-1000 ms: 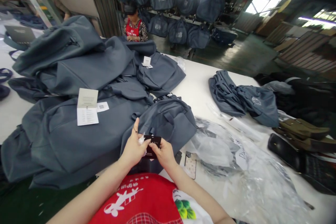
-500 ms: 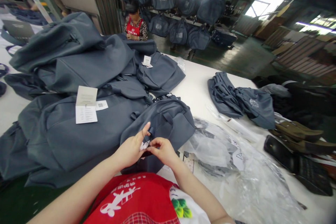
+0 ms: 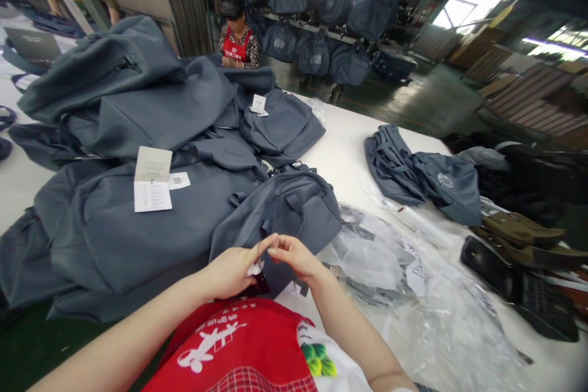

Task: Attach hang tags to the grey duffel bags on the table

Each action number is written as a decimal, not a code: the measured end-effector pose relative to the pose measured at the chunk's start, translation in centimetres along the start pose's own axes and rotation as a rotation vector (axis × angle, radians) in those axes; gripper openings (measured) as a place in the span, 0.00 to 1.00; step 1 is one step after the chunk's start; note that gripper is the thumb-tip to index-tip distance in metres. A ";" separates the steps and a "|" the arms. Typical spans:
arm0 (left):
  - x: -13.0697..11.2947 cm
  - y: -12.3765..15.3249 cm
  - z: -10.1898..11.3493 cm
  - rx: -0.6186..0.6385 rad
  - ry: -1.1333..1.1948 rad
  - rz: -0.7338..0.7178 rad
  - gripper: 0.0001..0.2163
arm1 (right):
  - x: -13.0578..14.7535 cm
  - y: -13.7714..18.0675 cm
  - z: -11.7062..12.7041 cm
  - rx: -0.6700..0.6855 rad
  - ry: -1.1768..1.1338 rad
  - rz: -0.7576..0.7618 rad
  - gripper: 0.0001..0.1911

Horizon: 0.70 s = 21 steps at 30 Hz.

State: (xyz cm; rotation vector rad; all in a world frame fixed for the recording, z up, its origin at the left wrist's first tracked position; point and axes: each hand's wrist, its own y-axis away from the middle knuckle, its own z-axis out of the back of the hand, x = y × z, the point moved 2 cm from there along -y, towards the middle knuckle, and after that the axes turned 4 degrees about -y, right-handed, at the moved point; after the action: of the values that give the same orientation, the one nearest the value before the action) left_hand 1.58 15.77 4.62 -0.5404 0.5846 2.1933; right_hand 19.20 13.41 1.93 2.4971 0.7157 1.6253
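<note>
My left hand (image 3: 236, 269) and my right hand (image 3: 294, 257) meet just in front of my chest, fingertips pinched together on a thin dark string. A small black hang tag (image 3: 261, 285) dangles below my left hand, with a bit of white paper against it. Right behind my hands lies a grey-blue bag (image 3: 285, 211) with a handle on top. It rests against a large pile of similar grey-blue bags (image 3: 138, 116). A white paper tag (image 3: 152, 179) lies on one bag of the pile.
Crumpled clear plastic bags (image 3: 413, 294) cover the white table (image 3: 342, 153) to my right. Another folded grey-blue bag (image 3: 422, 174) lies further right, with dark and olive items (image 3: 528, 239) beyond. A person in a red apron (image 3: 237, 46) works at the far end. More bags hang behind.
The black tag, held up flat between both hands a second ago, now hangs below my left hand. Both hands have shifted to pinching its string.
</note>
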 end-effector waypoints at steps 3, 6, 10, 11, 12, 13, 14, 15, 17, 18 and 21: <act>0.1 0.1 0.4 -0.020 0.128 0.004 0.43 | -0.1 0.0 -0.4 0.021 -0.131 -0.015 0.15; 0.1 0.3 0.8 -0.143 0.249 0.056 0.32 | 0.1 0.3 -0.3 0.013 -0.436 0.006 0.12; 0.1 0.8 0.6 -0.321 0.404 0.161 0.23 | 0.3 0.6 -0.2 -0.074 -0.733 0.113 0.07; 0.2 0.9 0.5 -0.350 0.463 0.194 0.23 | 0.2 0.5 -0.3 -0.081 -0.775 0.127 0.05; 0.3 1.0 0.4 -0.375 0.536 0.235 0.23 | 0.1 0.4 -0.5 -0.081 -0.805 0.127 0.06; 0.4 1.0 0.3 -0.401 0.617 0.281 0.22 | -0.1 0.2 -0.7 -0.078 -0.825 0.120 0.08; 0.6 1.1 0.2 -0.422 0.697 0.332 0.21 | -0.2 0.0 -0.9 -0.075 -0.837 0.110 0.11; 0.8 1.2 0.3 -0.435 0.771 0.385 0.19 | -0.3 -0.1 -1.0 -0.073 -0.844 0.103 0.13; 1.1 1.4 0.4 -0.424 0.871 0.468 0.17 | -0.3 -0.5 -1.0 -0.081 -0.850 0.104 0.13; 1.3 1.5 0.5 -0.392 0.883 0.483 0.16 | -0.2 -0.7 -0.8 -0.090 -0.849 0.108 0.13; 1.5 1.6 0.9 -0.263 0.798 0.389 0.16 | 0.3 -1.2 -0.2 -0.110 -0.846 0.104 0.12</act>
State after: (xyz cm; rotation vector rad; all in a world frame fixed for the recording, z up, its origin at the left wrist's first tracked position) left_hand -0.79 16.22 4.88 -1.5905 0.8631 2.3843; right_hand 18.73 14.56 1.91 2.7834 0.3652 0.4665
